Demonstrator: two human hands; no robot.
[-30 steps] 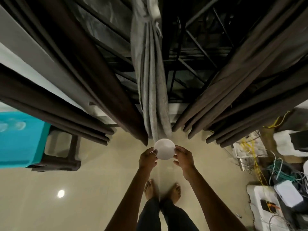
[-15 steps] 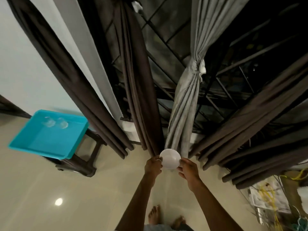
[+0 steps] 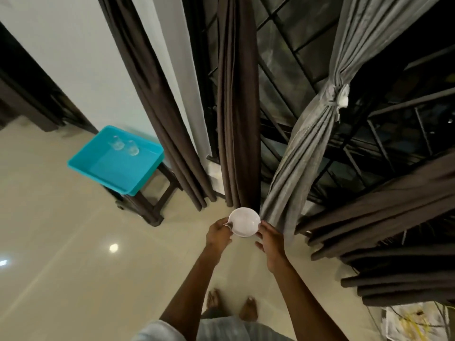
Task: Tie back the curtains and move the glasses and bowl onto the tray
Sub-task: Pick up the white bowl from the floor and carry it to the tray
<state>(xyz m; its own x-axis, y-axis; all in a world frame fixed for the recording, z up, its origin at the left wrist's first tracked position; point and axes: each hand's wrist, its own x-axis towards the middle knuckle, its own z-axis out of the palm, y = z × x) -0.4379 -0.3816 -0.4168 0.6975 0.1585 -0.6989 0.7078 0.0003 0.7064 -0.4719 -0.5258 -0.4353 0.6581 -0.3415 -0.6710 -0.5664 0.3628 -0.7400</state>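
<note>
I hold a small white bowl [image 3: 244, 221] in front of me above the floor. My left hand [image 3: 219, 233] grips its left rim and my right hand [image 3: 269, 239] its right rim. To the left stands a turquoise tray [image 3: 98, 166] on a dark wooden stool [image 3: 145, 203]. Two clear glasses [image 3: 125, 145] stand in the tray's far part. A grey curtain [image 3: 302, 153] hangs tied at a knot [image 3: 336, 96] before the window. Dark brown curtains [image 3: 237, 107] hang loose on both sides.
The floor [image 3: 61, 254] is glossy beige tile. More brown curtain folds [image 3: 384, 230] crowd the right side. White wall [image 3: 81, 57] rises behind the tray. Papers and yellow cables [image 3: 416, 321] lie at the bottom right. My bare feet [image 3: 247, 308] stand below the bowl.
My view has swung left and upward, bringing the tray and stool nearer the middle. The bowl stays held in both hands in front of me.
</note>
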